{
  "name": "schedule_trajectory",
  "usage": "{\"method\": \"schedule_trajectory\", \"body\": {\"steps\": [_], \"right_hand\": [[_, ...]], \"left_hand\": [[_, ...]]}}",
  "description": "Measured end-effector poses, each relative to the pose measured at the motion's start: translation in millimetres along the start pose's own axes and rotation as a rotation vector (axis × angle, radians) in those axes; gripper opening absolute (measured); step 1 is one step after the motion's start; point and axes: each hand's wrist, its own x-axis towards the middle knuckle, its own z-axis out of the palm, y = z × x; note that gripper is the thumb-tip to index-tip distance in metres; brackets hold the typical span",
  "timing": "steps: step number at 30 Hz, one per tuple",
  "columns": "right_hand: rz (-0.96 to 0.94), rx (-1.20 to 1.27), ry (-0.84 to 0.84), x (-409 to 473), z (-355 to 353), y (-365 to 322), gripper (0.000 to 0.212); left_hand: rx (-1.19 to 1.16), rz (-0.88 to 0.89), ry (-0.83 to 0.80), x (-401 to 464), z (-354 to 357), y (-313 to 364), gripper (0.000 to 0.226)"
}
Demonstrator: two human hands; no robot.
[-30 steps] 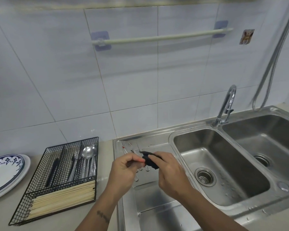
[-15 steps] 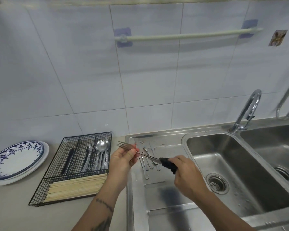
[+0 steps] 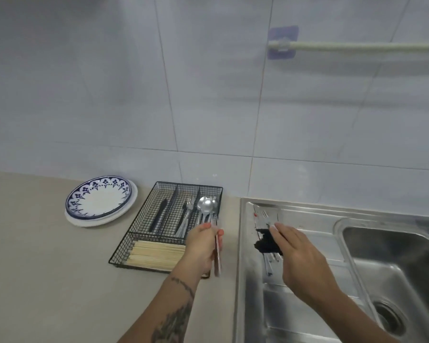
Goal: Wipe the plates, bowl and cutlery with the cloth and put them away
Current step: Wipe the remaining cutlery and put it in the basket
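Carrying wiped fork (image 3: pixel 217 246), now pinched in left hand (image 3: pixel 201 246), toward wire caddy (image 3: pixel 144 226) at lower centre; right hand (image 3: pixel 300 253) gripping black cloth (image 3: pixel 266 241), returned over remaining cutlery (image 3: pixel 268 219).

Soft, even light — the whole view motion-blurred, wide-angle bending at the edges.

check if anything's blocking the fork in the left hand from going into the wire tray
Nothing visible blocks it. The left hand holds the fork at the near right corner of the wire tray, whose top is open; forks and spoons already lie inside.
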Motion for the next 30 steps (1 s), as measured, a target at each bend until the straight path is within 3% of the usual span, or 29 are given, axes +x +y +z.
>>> {"method": "schedule_trajectory", "body": {"steps": [5,11,17,22,26,30], "right_hand": [[0.019,-0.026,-0.131,7.7,8.1,1.6,0.112],[0.066,-0.043,-0.085,10.9,31.4,22.6,0.073],[0.180,-0.083,-0.117,-1.5,46.6,48.2,0.071],[0.250,-0.197,-0.152,-7.7,46.1,69.5,0.065],[0.334,-0.220,-0.261,-25.6,56.6,82.2,0.072],[0.366,-0.102,-0.318,-53.0,68.7,72.1,0.072]], "left_hand": [[0.080,0.023,0.100,43.2,-26.3,33.8,0.012],[0.122,0.062,0.212,91.0,-31.2,68.6,0.015],[0.579,0.200,0.301,130.2,-32.2,73.2,0.016],[0.996,0.305,0.212,125.1,-24.4,68.4,0.013],[1.090,0.402,0.253,109.5,-19.8,60.9,0.029],[1.112,0.667,0.230,89.0,0.9,41.1,0.033]]}}
